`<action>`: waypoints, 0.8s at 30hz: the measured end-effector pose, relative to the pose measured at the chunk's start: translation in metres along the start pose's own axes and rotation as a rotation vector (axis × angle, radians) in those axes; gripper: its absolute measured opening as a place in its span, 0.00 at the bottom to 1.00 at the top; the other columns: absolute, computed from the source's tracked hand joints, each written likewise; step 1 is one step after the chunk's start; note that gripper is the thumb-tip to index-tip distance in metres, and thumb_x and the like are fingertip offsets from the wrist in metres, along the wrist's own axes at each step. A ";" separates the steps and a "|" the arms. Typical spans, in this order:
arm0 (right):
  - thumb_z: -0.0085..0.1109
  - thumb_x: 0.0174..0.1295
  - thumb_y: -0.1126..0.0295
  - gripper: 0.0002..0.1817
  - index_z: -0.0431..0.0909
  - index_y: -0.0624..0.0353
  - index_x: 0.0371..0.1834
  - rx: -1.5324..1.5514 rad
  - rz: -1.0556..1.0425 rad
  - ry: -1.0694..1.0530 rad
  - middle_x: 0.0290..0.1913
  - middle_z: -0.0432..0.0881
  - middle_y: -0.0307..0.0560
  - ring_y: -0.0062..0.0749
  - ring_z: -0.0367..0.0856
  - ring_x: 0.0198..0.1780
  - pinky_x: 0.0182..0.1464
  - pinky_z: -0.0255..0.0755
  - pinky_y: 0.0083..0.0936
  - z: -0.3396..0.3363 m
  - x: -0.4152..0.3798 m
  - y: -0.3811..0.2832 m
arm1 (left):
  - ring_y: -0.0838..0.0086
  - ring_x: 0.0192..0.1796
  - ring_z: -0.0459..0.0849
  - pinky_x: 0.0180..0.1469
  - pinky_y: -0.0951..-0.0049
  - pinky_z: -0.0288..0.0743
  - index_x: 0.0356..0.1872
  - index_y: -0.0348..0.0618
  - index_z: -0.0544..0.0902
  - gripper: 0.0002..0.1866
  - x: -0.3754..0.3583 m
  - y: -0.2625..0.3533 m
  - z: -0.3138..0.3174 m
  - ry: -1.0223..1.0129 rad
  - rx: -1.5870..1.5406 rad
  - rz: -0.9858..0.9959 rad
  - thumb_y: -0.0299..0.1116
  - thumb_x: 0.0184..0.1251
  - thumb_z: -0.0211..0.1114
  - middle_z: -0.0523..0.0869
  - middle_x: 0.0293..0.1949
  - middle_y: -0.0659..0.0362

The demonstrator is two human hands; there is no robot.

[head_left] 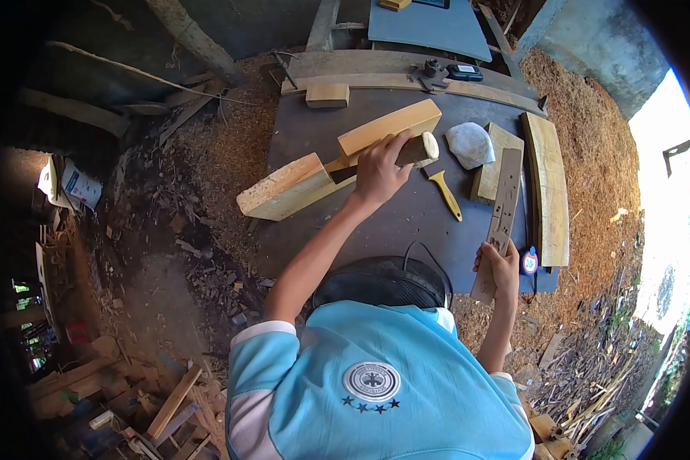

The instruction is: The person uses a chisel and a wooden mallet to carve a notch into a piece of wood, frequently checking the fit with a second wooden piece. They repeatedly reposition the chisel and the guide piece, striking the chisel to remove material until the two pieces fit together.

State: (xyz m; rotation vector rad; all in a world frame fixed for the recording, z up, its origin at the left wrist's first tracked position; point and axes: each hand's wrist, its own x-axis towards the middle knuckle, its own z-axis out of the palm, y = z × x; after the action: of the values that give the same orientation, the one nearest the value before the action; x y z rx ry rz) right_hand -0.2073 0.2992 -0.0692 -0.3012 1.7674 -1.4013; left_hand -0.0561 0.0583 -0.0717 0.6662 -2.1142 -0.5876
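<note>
My left hand point(381, 170) is closed round a dark block with a pale rounded end point(431, 146), over the wooden pieces on the dark table point(314, 126). Beside it lie a light wood block point(391, 126) and a longer wood piece point(287, 188) at the left. In my right hand point(500, 264) is a long, flat, brown strip point(506, 195) with dark marks, held near its lower end. A yellow-handled tool point(446, 196) lies between my hands, below a whitish rounded lump point(470, 146). The strip partly covers another wood block point(496, 161).
A thick plank point(547, 188) lies along the right table edge, near a round blue-and-white item point(529, 261). A small block point(327, 95), a long wood strip point(391, 81) and a dark metal piece point(432, 70) are at the back. Wood scraps point(175, 401) litter the floor.
</note>
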 end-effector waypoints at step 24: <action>0.55 0.56 0.77 0.08 0.67 0.63 0.36 -0.167 -0.128 -0.138 0.24 0.76 0.45 0.25 0.77 0.21 0.22 0.74 0.21 0.049 -0.011 -0.047 | 0.86 0.27 0.70 0.31 0.83 0.64 0.25 0.45 0.72 0.13 0.017 -0.039 -0.076 0.371 -0.768 -0.270 0.35 0.56 0.70 0.73 0.24 0.70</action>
State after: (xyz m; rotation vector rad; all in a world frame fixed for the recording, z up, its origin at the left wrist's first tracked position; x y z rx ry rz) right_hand -0.1794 0.2565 -0.0237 -0.5962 1.7792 -1.2896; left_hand 0.0070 0.0042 -0.0438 0.5524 -1.3094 -1.2313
